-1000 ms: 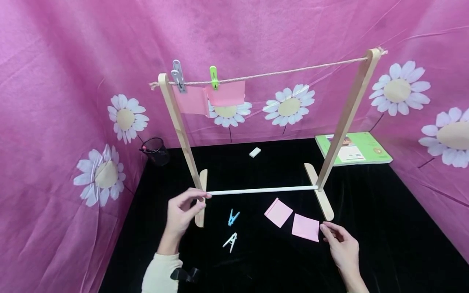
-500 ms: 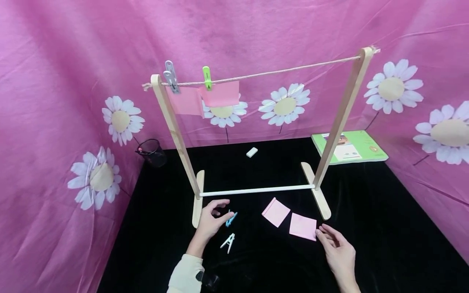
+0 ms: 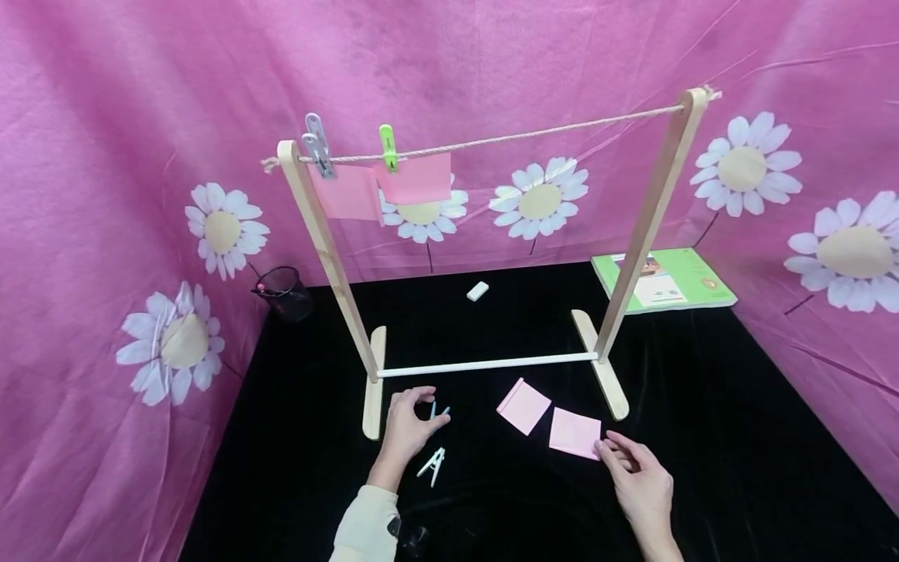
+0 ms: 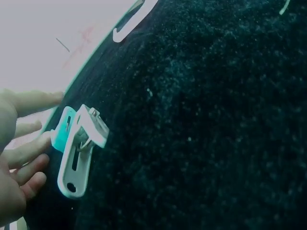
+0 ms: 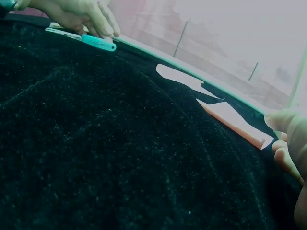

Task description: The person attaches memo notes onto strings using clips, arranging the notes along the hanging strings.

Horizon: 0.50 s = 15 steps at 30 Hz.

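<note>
left hand on the blue peg

our left hand (image 3: 407, 425) pinches the blue peg (image 3: 437, 414) on the cloth, its long axis pointing to 1 o'clock. the white peg (image 3: 431, 466) lies just at 5 o'clock from that hand. our right hand (image 3: 635, 480) touches the near note (image 3: 574, 433), fingers relaxed. the left wrist view shows the white peg's spring, hidden from the head.

Left hand (image 3: 406, 428) partly covers the blue clothespin (image 3: 441, 412); print on the green booklet (image 3: 667, 281) is too small to read.
</note>
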Tool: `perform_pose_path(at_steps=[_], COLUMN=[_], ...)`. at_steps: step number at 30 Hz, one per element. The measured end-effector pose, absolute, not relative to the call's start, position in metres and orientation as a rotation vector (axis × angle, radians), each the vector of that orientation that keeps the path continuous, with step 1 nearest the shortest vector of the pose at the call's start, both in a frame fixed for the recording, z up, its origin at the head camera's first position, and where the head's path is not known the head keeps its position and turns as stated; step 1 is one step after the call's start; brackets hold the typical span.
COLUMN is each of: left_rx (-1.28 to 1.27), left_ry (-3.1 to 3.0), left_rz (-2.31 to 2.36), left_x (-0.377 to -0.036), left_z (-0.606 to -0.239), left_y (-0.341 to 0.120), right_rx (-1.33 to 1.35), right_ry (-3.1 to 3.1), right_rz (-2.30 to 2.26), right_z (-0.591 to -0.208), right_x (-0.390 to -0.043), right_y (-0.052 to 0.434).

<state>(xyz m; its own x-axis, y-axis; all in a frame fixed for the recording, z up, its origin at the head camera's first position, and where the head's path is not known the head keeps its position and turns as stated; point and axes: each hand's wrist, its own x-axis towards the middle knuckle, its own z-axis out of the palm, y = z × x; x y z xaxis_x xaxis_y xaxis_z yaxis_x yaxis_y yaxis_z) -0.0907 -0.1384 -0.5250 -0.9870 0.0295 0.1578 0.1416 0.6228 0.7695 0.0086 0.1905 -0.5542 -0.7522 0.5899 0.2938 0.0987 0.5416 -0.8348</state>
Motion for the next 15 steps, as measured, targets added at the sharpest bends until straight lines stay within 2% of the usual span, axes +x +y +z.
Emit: perform_pose_path(at_steps=[15], left_rx=[-0.183], left_ry=[-2.791], left_rz=[-1.095], left_x=[-0.0944], left_z=[-0.5265], left_y=[-0.1345], right_rx=[-0.476], right_ry=[-2.28], right_rz=[1.008], right_z=[-0.5526], right_x=[0.0065], right_y=[0.1897])
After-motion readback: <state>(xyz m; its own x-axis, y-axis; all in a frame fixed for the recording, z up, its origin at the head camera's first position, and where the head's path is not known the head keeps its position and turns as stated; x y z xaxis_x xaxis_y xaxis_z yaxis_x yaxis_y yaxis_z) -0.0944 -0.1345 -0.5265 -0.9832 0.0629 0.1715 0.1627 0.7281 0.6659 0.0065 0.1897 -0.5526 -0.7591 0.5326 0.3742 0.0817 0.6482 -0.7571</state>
